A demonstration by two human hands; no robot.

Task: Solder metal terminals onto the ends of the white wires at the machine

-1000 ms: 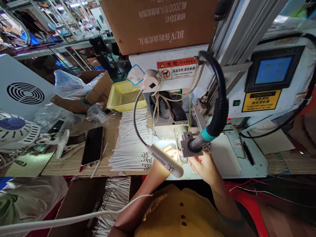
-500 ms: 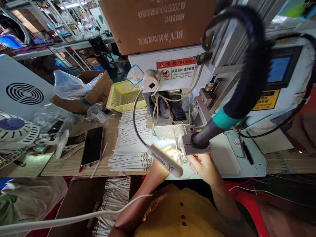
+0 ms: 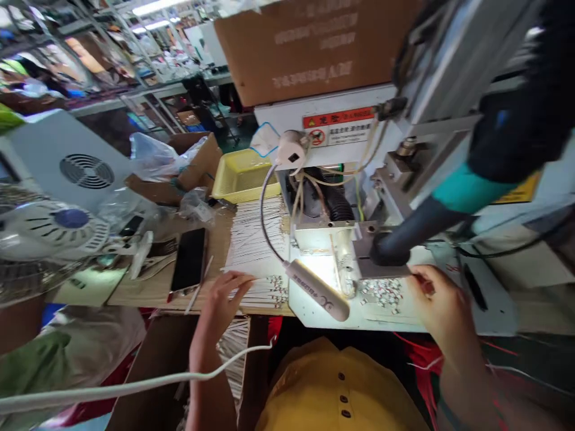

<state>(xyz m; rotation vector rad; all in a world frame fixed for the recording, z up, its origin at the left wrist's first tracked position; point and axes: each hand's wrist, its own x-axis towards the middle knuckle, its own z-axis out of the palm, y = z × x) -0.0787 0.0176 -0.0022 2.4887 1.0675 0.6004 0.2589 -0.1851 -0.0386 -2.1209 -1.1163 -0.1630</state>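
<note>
My left hand (image 3: 223, 297) lies with fingers stretched out on the near end of a row of white cables (image 3: 255, 251) laid across the wooden bench. My right hand (image 3: 438, 299) is curled at the right side of the white machine base (image 3: 341, 317), next to a scatter of small white and red parts (image 3: 381, 293); what its pinched fingers hold is too small to name. Between my hands a gooseneck lamp (image 3: 317, 290) lights the machine's work spot (image 3: 335, 263). A black and teal hose (image 3: 449, 203) ends in a metal block above the parts.
A phone (image 3: 188, 260) lies left of the cables. Behind stand a yellow basket (image 3: 245, 173), a cardboard box with plastic bags (image 3: 179, 161) and a white fan (image 3: 54, 224). The machine bears a danger label (image 3: 339, 126). A white cord (image 3: 135, 386) crosses my lap.
Both hands have left the lit work spot. My left hand has gone left onto the cables and my right hand has gone right beside the loose parts. The view has swung right.
</note>
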